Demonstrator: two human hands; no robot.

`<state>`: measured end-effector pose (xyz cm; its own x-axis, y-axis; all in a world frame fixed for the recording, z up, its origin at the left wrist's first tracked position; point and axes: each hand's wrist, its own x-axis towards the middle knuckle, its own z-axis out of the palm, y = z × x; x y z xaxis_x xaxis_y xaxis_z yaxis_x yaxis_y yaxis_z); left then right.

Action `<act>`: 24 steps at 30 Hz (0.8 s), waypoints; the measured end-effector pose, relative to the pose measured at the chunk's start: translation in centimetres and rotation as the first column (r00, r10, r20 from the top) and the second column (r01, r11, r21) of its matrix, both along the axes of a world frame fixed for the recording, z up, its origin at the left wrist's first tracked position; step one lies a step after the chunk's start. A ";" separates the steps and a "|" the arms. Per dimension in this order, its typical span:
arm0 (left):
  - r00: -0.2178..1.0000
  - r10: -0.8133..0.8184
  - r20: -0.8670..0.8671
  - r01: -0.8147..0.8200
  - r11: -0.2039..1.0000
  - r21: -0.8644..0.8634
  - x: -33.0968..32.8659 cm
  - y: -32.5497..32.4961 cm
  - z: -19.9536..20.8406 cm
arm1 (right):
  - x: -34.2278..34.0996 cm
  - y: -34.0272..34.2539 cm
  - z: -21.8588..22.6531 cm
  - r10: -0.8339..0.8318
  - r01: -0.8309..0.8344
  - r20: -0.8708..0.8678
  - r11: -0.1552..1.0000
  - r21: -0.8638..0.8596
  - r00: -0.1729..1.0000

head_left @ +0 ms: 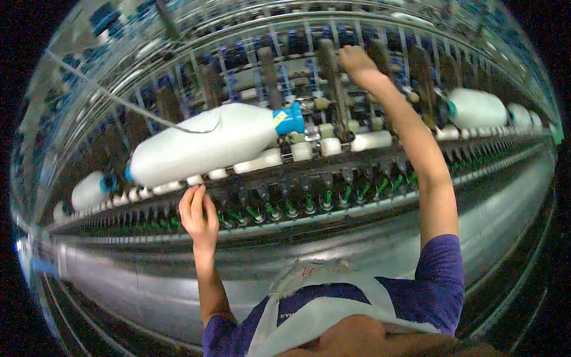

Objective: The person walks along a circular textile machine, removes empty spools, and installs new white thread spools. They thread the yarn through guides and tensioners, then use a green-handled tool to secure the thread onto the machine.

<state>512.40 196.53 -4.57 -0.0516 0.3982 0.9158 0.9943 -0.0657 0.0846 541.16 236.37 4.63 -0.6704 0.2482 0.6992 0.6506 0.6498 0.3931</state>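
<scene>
Closest to me is the person's pale apron (309, 315) over a purple shirt (440, 268), and past it runs a smooth metal panel (160, 273). Over that panel's far edge the left hand (199, 220) reaches up, its fingers bent and drawn close together; whether anything is pinched in them I can't tell. A long row of green-marked parts (310, 205) spreads out beside it. The fingertips come right up to a short white roller (195, 179), touching or just beside it; I can't say which. Directly above and behind those fingers lies the big white yarn package (205, 143), tilted up toward its blue tube end (290, 119) on the right. Smaller white packages (477, 108) sit farther along the frame. Farthest off, the right hand (357, 62) is raised well apart from the big package, fingers curled in narrow among the upper uprights, their contents hidden from me.
</scene>
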 end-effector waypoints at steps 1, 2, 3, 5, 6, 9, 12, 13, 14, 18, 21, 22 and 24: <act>0.999 0.031 0.043 -0.030 0.999 -0.016 0.6 -0.2 0.2 | -0.6 1.9 0.2 -0.076 0.077 0.016 0.990 -0.116 0.997; 0.995 0.051 0.081 -0.049 0.998 -0.028 1.3 -0.4 0.4 | -0.4 3.4 0.3 -0.080 0.099 0.144 0.987 -0.130 0.986; 0.990 0.053 0.127 -0.048 0.998 -0.044 1.8 -0.5 0.7 | -0.6 4.8 0.7 -0.186 0.254 0.318 0.949 -0.187 0.930; 0.984 0.111 0.138 -0.101 0.992 -0.081 2.6 -0.4 1.3 | -1.0 6.6 0.8 -0.185 0.219 0.275 0.971 -0.098 0.943; 0.979 0.115 0.171 -0.103 0.992 -0.078 3.0 -0.2 1.5 | -0.8 7.3 1.0 -0.152 0.182 0.200 0.974 -0.139 0.968; 0.982 0.145 0.121 -0.137 0.988 -0.068 3.0 0.9 2.5 | -0.4 8.1 0.8 0.040 -0.040 -0.006 0.987 -0.157 0.999; 0.979 0.184 0.090 -0.178 0.981 -0.073 1.8 1.8 3.8 | -0.2 8.2 0.4 -0.018 0.039 0.095 0.974 -0.225 0.995; 0.970 0.220 0.101 -0.212 0.973 -0.086 1.3 1.8 4.2 | -0.3 8.1 0.4 -0.072 0.105 0.129 0.957 -0.271 0.989; 0.971 0.161 0.178 -0.150 0.986 -0.074 0.9 1.7 4.6 | -0.4 7.9 0.6 -0.073 0.125 0.193 0.954 -0.272 0.978; 0.973 0.026 0.228 -0.017 0.999 -0.038 0.2 1.0 6.4 | -0.1 3.7 2.6 -0.229 0.288 0.197 0.887 -0.362 0.953; 0.940 -0.068 0.334 0.105 0.990 -0.093 1.0 2.0 8.3 | 1.1 -3.6 4.3 -0.072 0.076 0.047 0.993 -0.090 0.996; 0.945 -0.101 0.311 0.133 0.988 -0.083 1.4 2.9 9.0 | 1.1 -6.6 4.6 0.019 -0.017 0.016 0.992 -0.128 1.000; 0.844 -0.254 0.473 0.355 0.925 -0.137 2.1 4.8 10.5 | 0.4 -12.6 4.1 0.263 -0.267 -0.052 0.928 -0.258 0.963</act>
<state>514.55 201.31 5.93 -0.2710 0.6406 0.7185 0.7818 -0.2890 0.5525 541.57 223.75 8.76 -0.7260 0.2375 0.6453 0.4454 0.8775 0.1781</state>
